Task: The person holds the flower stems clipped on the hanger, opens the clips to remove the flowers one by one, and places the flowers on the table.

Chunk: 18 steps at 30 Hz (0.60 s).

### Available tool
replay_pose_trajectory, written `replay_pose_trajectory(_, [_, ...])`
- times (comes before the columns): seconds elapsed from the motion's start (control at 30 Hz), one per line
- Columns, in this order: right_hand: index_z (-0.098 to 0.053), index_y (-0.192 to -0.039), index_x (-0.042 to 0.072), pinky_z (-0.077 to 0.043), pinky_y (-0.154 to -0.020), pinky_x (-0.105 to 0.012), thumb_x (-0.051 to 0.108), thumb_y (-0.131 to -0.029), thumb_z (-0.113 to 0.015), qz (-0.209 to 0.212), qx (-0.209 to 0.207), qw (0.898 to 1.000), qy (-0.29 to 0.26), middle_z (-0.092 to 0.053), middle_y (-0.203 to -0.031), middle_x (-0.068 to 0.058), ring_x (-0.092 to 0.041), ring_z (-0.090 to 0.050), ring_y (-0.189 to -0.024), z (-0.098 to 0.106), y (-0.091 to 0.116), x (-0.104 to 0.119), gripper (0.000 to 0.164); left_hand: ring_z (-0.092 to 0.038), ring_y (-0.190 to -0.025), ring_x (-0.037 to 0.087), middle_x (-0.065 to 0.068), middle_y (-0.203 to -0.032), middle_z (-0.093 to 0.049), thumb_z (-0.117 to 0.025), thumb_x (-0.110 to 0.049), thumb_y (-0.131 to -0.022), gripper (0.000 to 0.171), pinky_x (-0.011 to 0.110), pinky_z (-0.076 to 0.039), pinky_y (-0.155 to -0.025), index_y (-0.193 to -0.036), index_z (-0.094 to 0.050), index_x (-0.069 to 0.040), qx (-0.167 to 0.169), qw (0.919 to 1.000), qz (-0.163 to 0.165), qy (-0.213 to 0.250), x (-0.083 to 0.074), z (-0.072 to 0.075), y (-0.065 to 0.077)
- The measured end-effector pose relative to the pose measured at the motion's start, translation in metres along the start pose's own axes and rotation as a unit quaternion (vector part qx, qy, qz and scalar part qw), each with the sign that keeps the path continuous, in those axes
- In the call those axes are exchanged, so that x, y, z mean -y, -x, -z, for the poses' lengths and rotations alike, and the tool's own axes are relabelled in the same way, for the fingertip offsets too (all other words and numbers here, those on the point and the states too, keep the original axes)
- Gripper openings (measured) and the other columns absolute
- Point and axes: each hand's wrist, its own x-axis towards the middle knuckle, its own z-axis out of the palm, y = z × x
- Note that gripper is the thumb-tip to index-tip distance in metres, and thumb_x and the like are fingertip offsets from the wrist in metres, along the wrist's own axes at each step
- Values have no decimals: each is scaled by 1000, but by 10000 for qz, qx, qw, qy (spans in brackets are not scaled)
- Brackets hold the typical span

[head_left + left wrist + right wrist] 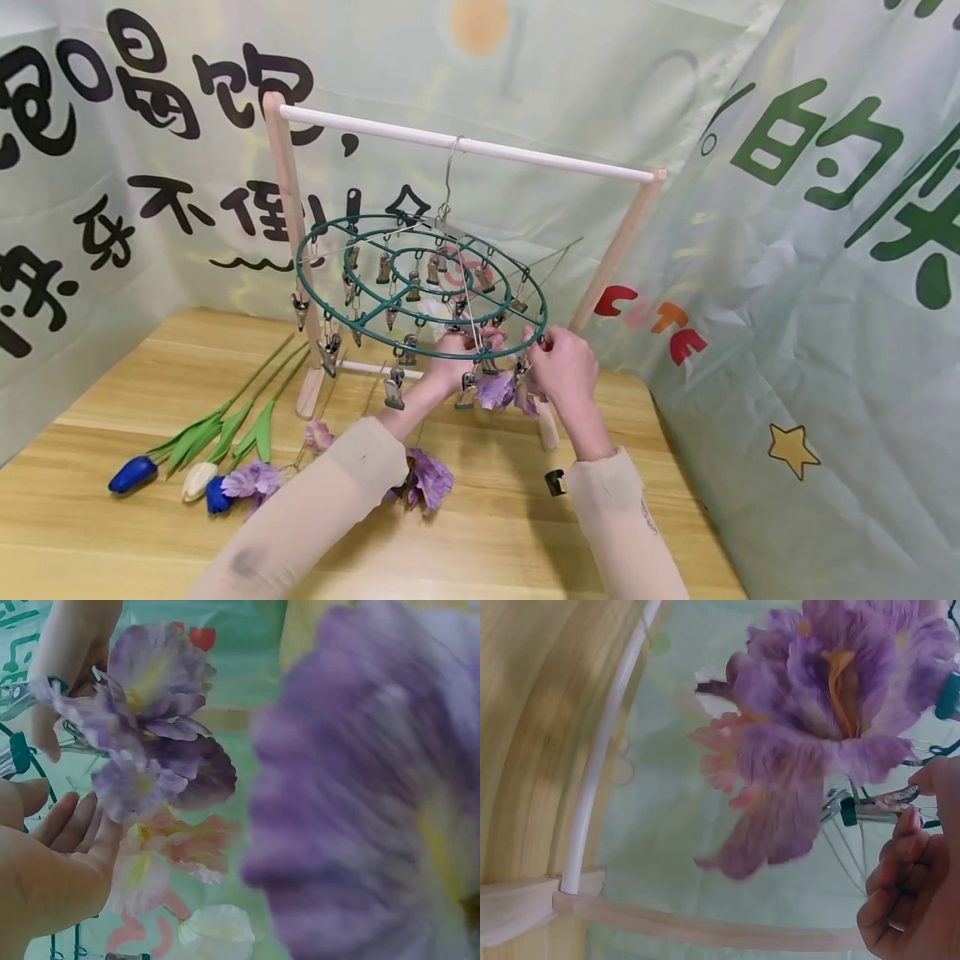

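Observation:
A round green clip hanger [362, 322] with several dangling metal clips hangs from a white rod. At its right edge my right hand [562, 367] pinches a metal clip [891, 801] between thumb and index finger. Right beside that clip is a purple artificial flower [795, 750], its stem at the clip's jaws. My left hand [64, 859] reaches behind the hanger's front rim, fingers loosely bent next to the purple blooms [142, 780]; no hold on them is visible. Pink flowers [184, 847] and a white flower [217, 934] hang farther back. A blurred purple petal [360, 787] fills the left wrist view's right side.
The white rod [525, 153] joins two wooden posts [615, 258] standing on the wooden table [487, 533]. On the left lie a blue tulip [133, 473], a white tulip [198, 481] and purple flowers [253, 479]. Printed cloth [825, 350] encloses the table.

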Motion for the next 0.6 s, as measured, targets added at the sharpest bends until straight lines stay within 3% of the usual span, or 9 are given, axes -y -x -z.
replay_pose_trajectory(0.07, [-52, -66, 16, -37, -54, -39, 52, -99, -62, -33, 8, 9999, -168, -54, -61, -1, -28, -57, -63, 4, 2, 0, 50, -68, -116, 28, 20, -125, -72, -63, -14, -104, 30, 29, -54, -98, -125, -70, 7, 194, 9997, -144, -80, 0, -3, -3])
replay_pose_trajectory(0.13, [-50, -64, 16, -35, -53, -37, 48, -98, -63, -74, -16, 9991, -414, -50, -57, -1, -27, -53, -60, 7, 6, 1, 48, -63, -125, 36, 23, -128, -69, -62, -13, -105, 32, 35, -51, -105, -126, -67, 9, 408, 9988, -227, -174, -1, -6, -5])
replay_pose_trajectory(0.17, [-49, -63, 16, -34, -53, -37, 44, -98, -62, -87, -36, 9986, -523, -49, -56, 0, -26, -51, -59, 8, 7, 1, 47, -64, -122, 36, 22, -126, -70, -62, -14, -104, 31, 35, -53, -102, -125, -68, 8, 416, 9977, -309, -430, -1, -8, -5])
replay_pose_trajectory(0.27, [-48, -61, 16, -31, -52, -35, 32, -95, -61, -141, -134, 9962, -853, -45, -54, 2, -24, -46, -56, 10, 11, -1, 40, -67, -117, 35, 23, -122, -71, -62, -12, -104, 29, 29, -54, -94, -121, -68, 10, 640, 9974, -181, -286, -5, -12, -6])
replay_pose_trajectory(0.37, [-45, -59, 16, -29, -51, -35, 28, -93, -61, -205, -255, 9929, -1144, -42, -52, 2, -22, -43, -53, 10, 15, -3, 39, -68, -85, 20, 19, -110, -75, -64, -13, -102, 26, 19, -48, -73, -118, -71, 7, 743, 9965, -88, -384, -13, -13, -1])
replay_pose_trajectory(0.5, [-45, -59, 16, -29, -49, -36, 33, -96, -66, -285, -445, 9874, -1493, -41, -51, 2, -21, -42, -49, 9, 23, -5, 46, -67, -88, 18, 19, -111, -74, -64, -7, -100, 23, 23, -52, -83, -117, -72, 7, 990, 9933, -241, -547, -17, -11, 5])
replay_pose_trajectory(0.6, [-46, -60, 15, -30, -50, -35, 34, -97, -68, -300, -636, 9830, -1699, -42, -52, 2, -21, -42, -50, 8, 29, -5, 47, -67, -103, 23, 14, -105, -75, -66, -7, -98, 18, 28, -51, -95, -109, -73, 6, 1214, 9908, -468, -378, -7, -11, 1])
